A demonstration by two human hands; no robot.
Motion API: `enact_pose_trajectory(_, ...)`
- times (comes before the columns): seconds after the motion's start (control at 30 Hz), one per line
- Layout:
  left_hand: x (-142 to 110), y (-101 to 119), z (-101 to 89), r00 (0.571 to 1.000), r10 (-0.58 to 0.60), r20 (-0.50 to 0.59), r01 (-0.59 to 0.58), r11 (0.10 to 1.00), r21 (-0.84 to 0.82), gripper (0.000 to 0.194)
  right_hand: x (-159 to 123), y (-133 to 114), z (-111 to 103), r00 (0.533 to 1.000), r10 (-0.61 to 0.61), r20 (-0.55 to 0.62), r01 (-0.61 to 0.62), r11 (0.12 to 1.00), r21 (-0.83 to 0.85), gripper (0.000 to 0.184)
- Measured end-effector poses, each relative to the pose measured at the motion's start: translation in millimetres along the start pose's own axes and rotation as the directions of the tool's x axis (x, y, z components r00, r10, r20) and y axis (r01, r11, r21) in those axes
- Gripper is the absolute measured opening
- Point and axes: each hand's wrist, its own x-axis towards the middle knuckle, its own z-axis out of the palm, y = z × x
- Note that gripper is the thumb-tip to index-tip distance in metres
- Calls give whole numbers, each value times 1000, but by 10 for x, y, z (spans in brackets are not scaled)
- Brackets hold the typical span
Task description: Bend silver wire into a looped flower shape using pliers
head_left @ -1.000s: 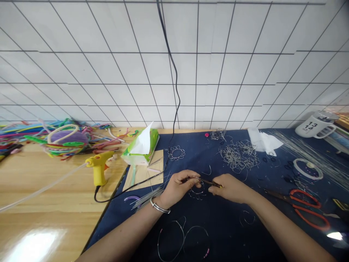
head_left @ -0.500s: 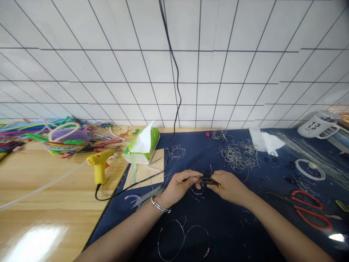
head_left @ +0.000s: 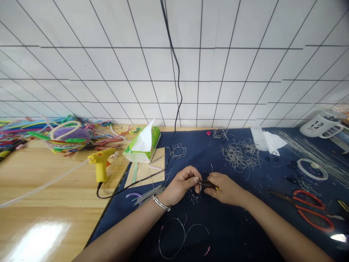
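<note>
Between thumb and fingers, my left hand (head_left: 183,183) pinches a small wire piece (head_left: 194,197) whose thin loops and ends hang below the fingertips. My right hand (head_left: 225,188) is closed around a pair of pliers (head_left: 205,184); the dark jaws reach the wire at my left fingertips. Whether the jaws are clamped on it is too small to tell. Below my hands lie wire rings (head_left: 172,238), one with pink beads (head_left: 207,251). A flower-shaped wire ring (head_left: 178,150) rests on the dark blue cloth beyond my left hand.
Tangled wire (head_left: 241,154) lies at the back right, near straight wires (head_left: 313,151) and a white mug (head_left: 320,124). Red-handled scissors (head_left: 311,211) are on the right. To the left are a yellow glue gun (head_left: 101,164), a tissue pack (head_left: 143,145) and colourful pipe cleaners (head_left: 65,136).
The pliers and my right hand have shifted slightly left, closer to my left fingers. The hanging wire piece has turned and now looks narrower. The view has shifted a little.
</note>
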Motion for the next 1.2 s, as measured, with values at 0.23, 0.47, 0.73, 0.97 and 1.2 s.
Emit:
enact_pose_trajectory(0.23,-4,9,8,994,-108,-13,106,990,-92,12,24,55,95,992,-94,-81,86,991,-98,19)
enact_pose_trajectory(0.47,4,-11,-10,991,-133,-26,129,986,-106,11,24,64,161,989,-82,-123,57,979,-194,19)
enact_pose_trajectory(0.73,7,6,-34,990,-138,-4,137,986,-94,17,18,87,219,987,-105,-122,75,971,-227,17)
enact_pose_trajectory(0.97,1,18,-58,986,-164,27,164,986,-14,16,27,161,238,986,-128,-109,104,973,-205,16)
enact_pose_trajectory(1.2,7,20,-38,997,-52,-51,56,995,80,15,37,190,208,990,-92,-111,69,978,-195,14)
